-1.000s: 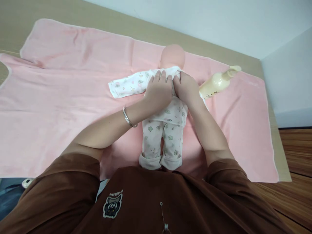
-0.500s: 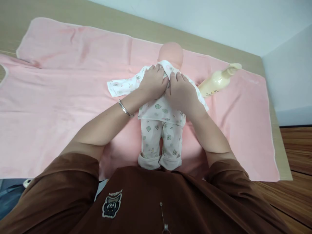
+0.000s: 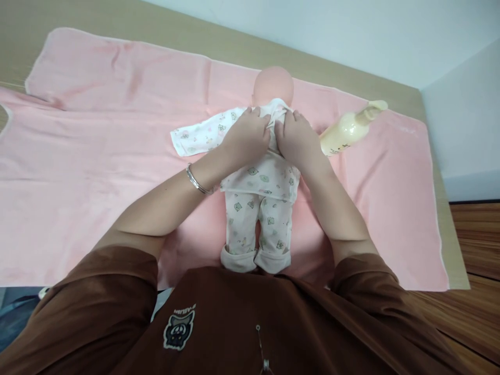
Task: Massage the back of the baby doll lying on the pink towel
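Note:
A baby doll point(image 3: 273, 86) lies on its back with its head toward the wall. It wears a white printed baby shirt point(image 3: 260, 179) and matching printed pants point(image 3: 240, 221) with rolled-up cuffs. My left hand point(image 3: 248, 135) is closed on the shirt's neckline, on the left side of the chest. Opposite it, my right hand point(image 3: 299, 140) pinches the neckline's right side. Between the hands the collar is lifted and bunched below the doll's head. One shirt sleeve point(image 3: 195, 139) stretches out flat to the left; the other is mostly behind my right hand and wrist.
A pink sheet point(image 3: 117, 182) with some wrinkles covers most of the wooden table point(image 3: 332, 70). A pale yellow pump bottle point(image 3: 347, 133) lies tilted to the right of the doll. The white wall point(image 3: 351, 31) runs along the table's far edge.
Both hands have shifted slightly, and my right hand has moved a little to the right. The collar between them is now raised and spread wider.

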{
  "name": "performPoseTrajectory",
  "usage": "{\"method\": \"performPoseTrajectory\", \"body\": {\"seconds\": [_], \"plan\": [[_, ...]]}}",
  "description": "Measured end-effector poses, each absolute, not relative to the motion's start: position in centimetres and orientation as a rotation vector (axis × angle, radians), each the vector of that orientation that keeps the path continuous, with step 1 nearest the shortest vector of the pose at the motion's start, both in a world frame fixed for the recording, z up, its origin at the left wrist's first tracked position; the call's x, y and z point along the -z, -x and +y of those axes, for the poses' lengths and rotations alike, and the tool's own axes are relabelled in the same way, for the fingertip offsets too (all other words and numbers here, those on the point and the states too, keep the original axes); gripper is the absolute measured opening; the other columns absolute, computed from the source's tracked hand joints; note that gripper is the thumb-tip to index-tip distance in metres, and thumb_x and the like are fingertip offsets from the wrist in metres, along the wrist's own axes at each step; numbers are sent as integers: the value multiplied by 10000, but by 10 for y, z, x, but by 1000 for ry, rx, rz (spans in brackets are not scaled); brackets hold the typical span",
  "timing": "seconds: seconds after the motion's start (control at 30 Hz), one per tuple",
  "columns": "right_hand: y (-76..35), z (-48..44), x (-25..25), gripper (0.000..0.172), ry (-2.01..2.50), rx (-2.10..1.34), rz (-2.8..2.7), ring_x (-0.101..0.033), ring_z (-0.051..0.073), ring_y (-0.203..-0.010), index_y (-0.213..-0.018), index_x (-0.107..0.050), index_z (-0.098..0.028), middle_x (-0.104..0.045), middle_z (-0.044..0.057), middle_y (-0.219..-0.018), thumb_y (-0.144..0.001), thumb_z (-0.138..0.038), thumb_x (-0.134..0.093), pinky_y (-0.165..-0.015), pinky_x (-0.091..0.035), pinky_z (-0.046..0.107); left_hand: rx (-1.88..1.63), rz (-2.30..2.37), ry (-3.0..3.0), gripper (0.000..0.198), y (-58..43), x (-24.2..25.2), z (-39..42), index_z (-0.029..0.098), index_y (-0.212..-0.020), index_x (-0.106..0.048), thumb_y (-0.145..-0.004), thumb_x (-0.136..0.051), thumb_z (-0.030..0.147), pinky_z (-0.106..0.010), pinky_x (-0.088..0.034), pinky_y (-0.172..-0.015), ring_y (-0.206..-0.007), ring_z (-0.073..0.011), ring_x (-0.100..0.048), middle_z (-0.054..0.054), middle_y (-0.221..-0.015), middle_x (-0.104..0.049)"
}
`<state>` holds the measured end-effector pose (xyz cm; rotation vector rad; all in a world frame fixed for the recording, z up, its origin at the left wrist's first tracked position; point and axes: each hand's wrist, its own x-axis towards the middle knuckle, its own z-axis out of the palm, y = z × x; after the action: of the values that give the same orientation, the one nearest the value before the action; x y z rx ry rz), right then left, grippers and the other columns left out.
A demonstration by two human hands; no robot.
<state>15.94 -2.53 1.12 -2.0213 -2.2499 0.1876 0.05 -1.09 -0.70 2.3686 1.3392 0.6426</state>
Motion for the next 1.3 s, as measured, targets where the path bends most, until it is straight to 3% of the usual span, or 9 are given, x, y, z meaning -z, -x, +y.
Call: {"method": "performPoseTrajectory", "body": {"seconds": [0.17,0.37,0.6,0.8,0.9,1.0,1.13,1.23,1.3], "plan": [[-146,-51,-15,611,1860,-170,-2374,-303,421,-1632,-1621,-334,63,-328,300,-1696,-1097,-249,-368,-1362,-288,605,-626,1441,-2235,308,8,12,12,183,-1072,-703,-1008,-406,240,-539,-524,-1154,-1208,-349,-672,-157,-1174,-735],[-141,-38,-19,417,2033,-261,-2134,-510,389,-1469,-1346,-596,-2,-603,258,-1428,-1109,-262,-371,-1282,-409,557,-671,1467,-2215,388,10,23,11,143,-1301,-627,-1060,-375,314,-602,-357,-1319,-1512,-378,-499,-178,-1411,-645],[-169,-1,1,593,2020,-329,-2065,-540,395,-1442,-1384,-614,6,-615,269,-1429,-1167,-439,-286,-1265,-394,585,-606,1357,-2343,572,1,13,-18,56,-1546,-466,-1016,-396,260,-582,-175,-1407,-1641,-380,-315,-220,-1644,-473],[-163,-29,3,665,1874,-170,-2241,-371,431,-1583,-1580,-408,47,-411,308,-1640,-1147,-442,-284,-1329,-282,629,-633,1404,-2261,400,2,17,6,117,-1307,-630,-965,-450,220,-612,-327,-1346,-1532,-386,-475,-185,-1418,-643],[-152,-53,-3,657,1785,-118,-2340,-303,431,-1624,-1624,-356,30,-345,285,-1692,-1126,-398,-326,-1355,-255,632,-672,1447,-2190,310,6,26,21,158,-1172,-662,-1002,-437,285,-623,-409,-1283,-1405,-397,-585,-198,-1302,-685],[-146,-55,-3,619,1765,-148,-2360,-281,416,-1640,-1621,-361,19,-351,269,-1692,-1114,-334,-319,-1371,-243,636,-787,1429,-2187,358,8,37,24,197,-1208,-655,-1041,-426,415,-619,-429,-1259,-1365,-387,-603,-194,-1286,-696],[-152,-27,4,521,1893,-179,-2224,-367,381,-1601,-1524,-472,-1,-477,268,-1598,-1111,-263,-293,-1349,-287,626,-870,1463,-2217,496,4,43,4,208,-1404,-582,-1057,-420,523,-625,-296,-1344,-1550,-386,-443,-196,-1494,-613],[-159,-10,5,494,1986,-208,-2158,-492,367,-1502,-1441,-538,9,-569,267,-1495,-1132,-296,-303,-1297,-380,563,-842,1441,-2277,556,-2,37,-15,175,-1503,-516,-1046,-451,485,-664,-213,-1363,-1637,-417,-305,-200,-1643,-495],[-161,-7,3,506,1998,-204,-2153,-544,367,-1441,-1397,-564,18,-600,268,-1444,-1148,-334,-299,-1267,-415,535,-819,1411,-2302,546,-5,32,-18,157,-1506,-520,-1029,-466,418,-668,-221,-1359,-1629,-425,-317,-203,-1658,-478]]}}
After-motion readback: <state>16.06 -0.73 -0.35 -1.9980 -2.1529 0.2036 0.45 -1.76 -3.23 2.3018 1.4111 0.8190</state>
